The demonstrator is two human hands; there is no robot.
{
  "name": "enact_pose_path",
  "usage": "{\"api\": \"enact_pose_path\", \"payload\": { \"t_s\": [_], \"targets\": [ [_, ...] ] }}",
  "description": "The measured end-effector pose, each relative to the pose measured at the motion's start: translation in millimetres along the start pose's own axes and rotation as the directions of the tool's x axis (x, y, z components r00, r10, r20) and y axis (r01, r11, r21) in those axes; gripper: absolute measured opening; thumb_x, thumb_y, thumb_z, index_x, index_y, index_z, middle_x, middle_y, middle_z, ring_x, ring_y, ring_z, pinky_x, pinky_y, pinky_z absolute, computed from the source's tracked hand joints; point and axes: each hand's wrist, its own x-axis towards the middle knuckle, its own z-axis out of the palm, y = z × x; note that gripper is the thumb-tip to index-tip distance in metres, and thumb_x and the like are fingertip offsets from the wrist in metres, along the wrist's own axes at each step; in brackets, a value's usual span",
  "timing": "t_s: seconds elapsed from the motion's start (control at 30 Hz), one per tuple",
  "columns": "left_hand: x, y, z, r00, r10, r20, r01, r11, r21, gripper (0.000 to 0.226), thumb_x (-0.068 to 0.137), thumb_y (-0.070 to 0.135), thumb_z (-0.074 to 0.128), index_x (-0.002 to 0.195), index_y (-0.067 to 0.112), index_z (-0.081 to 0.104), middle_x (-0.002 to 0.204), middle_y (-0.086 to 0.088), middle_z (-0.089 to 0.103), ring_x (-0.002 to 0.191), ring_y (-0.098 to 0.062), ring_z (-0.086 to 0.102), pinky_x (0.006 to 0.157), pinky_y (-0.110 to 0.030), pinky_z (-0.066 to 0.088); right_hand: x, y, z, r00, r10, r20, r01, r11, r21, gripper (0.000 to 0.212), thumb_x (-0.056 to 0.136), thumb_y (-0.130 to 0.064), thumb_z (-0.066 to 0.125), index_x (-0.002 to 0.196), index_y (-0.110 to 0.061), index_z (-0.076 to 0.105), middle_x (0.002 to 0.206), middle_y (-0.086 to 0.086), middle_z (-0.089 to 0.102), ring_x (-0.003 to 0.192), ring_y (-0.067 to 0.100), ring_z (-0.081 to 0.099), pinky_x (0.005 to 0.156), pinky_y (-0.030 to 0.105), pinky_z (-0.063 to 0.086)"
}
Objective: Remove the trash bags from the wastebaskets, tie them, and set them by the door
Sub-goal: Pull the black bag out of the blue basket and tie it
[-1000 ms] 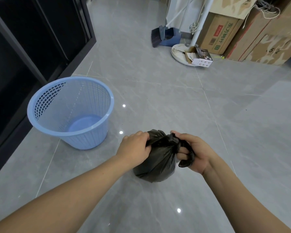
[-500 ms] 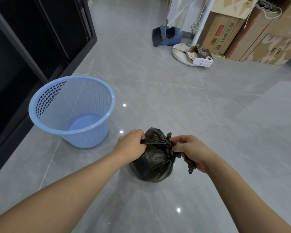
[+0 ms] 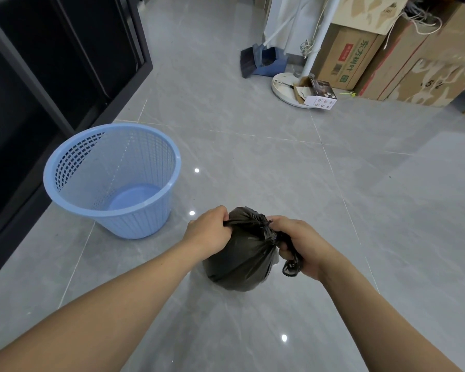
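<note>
A full black trash bag (image 3: pixel 239 257) sits on the grey tiled floor in front of me. My left hand (image 3: pixel 208 232) grips one twisted end of its top, pulled to the left. My right hand (image 3: pixel 297 244) is closed on the other end, whose tail hangs out below my palm. Between the two hands the bag's neck is gathered into a knot. A light-blue mesh wastebasket (image 3: pixel 113 181) stands to the left of the bag, with no liner inside it.
A black cabinet (image 3: pixel 38 84) runs along the left side. At the back stand a blue dustpan and broom (image 3: pixel 261 59), a white round stand base (image 3: pixel 282 88) with a small box (image 3: pixel 320 96) on it, and stacked cardboard boxes (image 3: pixel 403 52).
My two hands have pulled the bag's ends apart sideways, drawing the knot at its neck tighter. The bag and the basket have stayed where they were.
</note>
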Motion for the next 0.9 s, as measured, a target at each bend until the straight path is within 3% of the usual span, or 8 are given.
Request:
{"api": "enact_pose_path", "payload": {
  "t_s": [0.2, 0.33, 0.4, 0.47, 0.57, 0.67, 0.73, 0.9],
  "targets": [
    [1.7, -5.1, 0.9, 0.999, -0.043, 0.014, 0.044, 0.998, -0.046, 0.007, 0.092, 0.025, 0.046, 0.086, 0.021, 0.048, 0.081, 0.002, 0.056, 0.085, -0.023, 0.058, 0.075, -0.037, 0.046, 1.1, 4.5, 2.9, 0.991, -0.101, -0.084, 0.096, 0.993, -0.066, 0.026, 0.086, -0.011, 0.059, 0.061, -0.013, 0.058, 0.059, 0.005, 0.043, 0.042, 0.016, 0.032, 0.042, 0.025, 0.023],
    [1.6, -7.8, -0.2, 0.999, -0.044, 0.023, 0.046, 0.996, -0.077, 0.006, 0.09, 0.024, 0.048, 0.085, 0.021, 0.048, 0.082, 0.001, 0.057, 0.085, -0.024, 0.059, 0.076, -0.038, 0.047, 2.5, 4.0, 4.9, 0.942, -0.286, -0.175, 0.23, 0.931, -0.284, 0.016, 0.08, -0.004, 0.066, 0.065, -0.006, 0.064, 0.104, -0.008, 0.051, 0.062, 0.015, 0.048, 0.054, 0.021, 0.039],
    [1.4, -6.9, -0.8, 0.999, -0.041, 0.029, 0.044, 0.995, -0.084, 0.007, 0.09, 0.024, 0.047, 0.084, 0.021, 0.047, 0.083, 0.0, 0.058, 0.085, -0.024, 0.059, 0.077, -0.039, 0.049, 2.3, 4.7, 5.3, 0.932, -0.327, -0.155, 0.275, 0.919, -0.281, 0.017, 0.08, -0.001, 0.066, 0.064, -0.003, 0.065, 0.104, -0.006, 0.057, 0.067, 0.014, 0.053, 0.056, 0.018, 0.041],
    [2.0, -5.6, -1.6, 0.999, -0.037, 0.03, 0.039, 0.995, -0.092, 0.008, 0.09, 0.024, 0.047, 0.084, 0.021, 0.047, 0.082, 0.0, 0.058, 0.085, -0.025, 0.059, 0.076, -0.04, 0.049, 0.2, 2.9, 6.4, 0.944, -0.303, -0.13, 0.275, 0.941, -0.197, 0.019, 0.082, 0.003, 0.063, 0.063, -0.001, 0.061, 0.082, 0.001, 0.064, 0.061, 0.012, 0.055, 0.048, 0.015, 0.041],
    [3.6, -5.2, -3.4, 0.999, -0.032, 0.023, 0.034, 0.994, -0.103, 0.009, 0.089, 0.025, 0.047, 0.081, 0.022, 0.045, 0.082, 0.0, 0.057, 0.086, -0.026, 0.058, 0.075, -0.039, 0.047, -4.6, -2.1, 7.9, 0.966, -0.237, -0.1, 0.223, 0.966, -0.131, 0.016, 0.086, 0.002, 0.059, 0.07, -0.002, 0.06, 0.054, 0.0, 0.055, 0.041, 0.006, 0.046, 0.04, 0.014, 0.035],
    [4.5, -5.4, -6.9, 0.999, -0.042, 0.019, 0.044, 0.992, -0.12, 0.01, 0.088, 0.025, 0.047, 0.079, 0.023, 0.045, 0.083, 0.0, 0.057, 0.086, -0.026, 0.058, 0.074, -0.038, 0.047, -6.3, -6.5, 7.4, 0.984, -0.167, -0.06, 0.16, 0.981, -0.108, 0.007, 0.087, 0.0, 0.057, 0.089, -0.006, 0.06, 0.051, -0.003, 0.054, 0.038, 0.007, 0.042, 0.038, 0.018, 0.032],
    [5.4, -6.0, -9.7, 0.998, -0.057, 0.019, 0.059, 0.988, -0.141, 0.009, 0.089, 0.025, 0.048, 0.081, 0.022, 0.047, 0.084, -0.001, 0.058, 0.086, -0.025, 0.058, 0.074, -0.038, 0.048, -4.0, -8.0, 4.8, 0.996, -0.071, -0.062, 0.061, 0.988, -0.142, 0.019, 0.087, -0.006, 0.058, 0.105, -0.012, 0.059, 0.053, -0.003, 0.056, 0.04, 0.011, 0.038, 0.038, 0.023, 0.029],
    [6.7, -5.1, -12.7, 0.996, -0.073, 0.041, 0.08, 0.978, -0.194, 0.01, 0.089, 0.021, 0.049, 0.092, 0.014, 0.054, 0.087, -0.003, 0.059, 0.085, -0.024, 0.057, 0.074, -0.036, 0.048, -5.9, -18.4, 8.2, 0.998, 0.032, 0.063, -0.018, 0.978, -0.207, 0.015, 0.087, -0.024, 0.062, 0.09, -0.009, 0.065, 0.065, 0.001, 0.056, 0.045, 0.009, 0.039, 0.042, 0.021, 0.03]
  ]
}}
